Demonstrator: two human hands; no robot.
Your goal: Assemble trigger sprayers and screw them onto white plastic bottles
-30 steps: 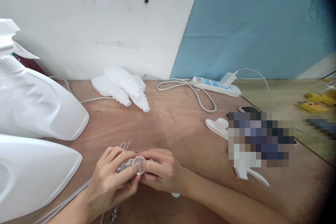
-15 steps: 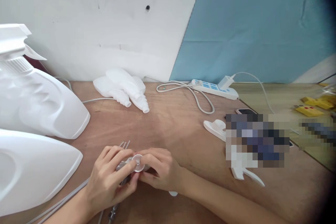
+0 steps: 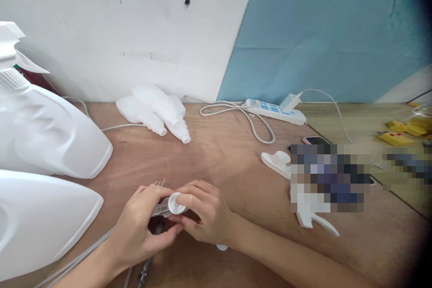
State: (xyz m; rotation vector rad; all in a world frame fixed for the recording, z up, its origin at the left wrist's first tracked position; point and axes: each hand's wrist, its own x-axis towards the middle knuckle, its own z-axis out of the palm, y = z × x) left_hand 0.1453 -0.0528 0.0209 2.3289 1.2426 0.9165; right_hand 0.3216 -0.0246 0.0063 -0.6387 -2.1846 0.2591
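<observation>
Low over the front of the wooden table, both my hands meet around a small clear plastic sprayer part (image 3: 162, 208) with a round white disc (image 3: 176, 203) at its end. My right hand (image 3: 205, 213) pinches the part by the disc, its index finger lying against it. My left hand (image 3: 135, 222) curves around the clear side, fingers on the part and thumb spread below. Its fingertips are partly hidden. Beneath the hands are thin tubes (image 3: 160, 183) and a slender metal tool (image 3: 145, 272), both partly covered. A white piece (image 3: 222, 247) shows under my right wrist.
Large white spray bottles (image 3: 64, 130) lie on the left. Several smaller white bottles (image 3: 158, 103) rest by the wall. A power strip (image 3: 275, 111) and looped cable (image 3: 253, 126) are at the back. White sprayer pieces (image 3: 275, 162) and a blurred-out area (image 3: 330, 177) are right.
My left thumb and fingers have spread apart and shifted off the disc, leaving its face more exposed. The disc has tilted slightly. The whole view has shifted a little.
</observation>
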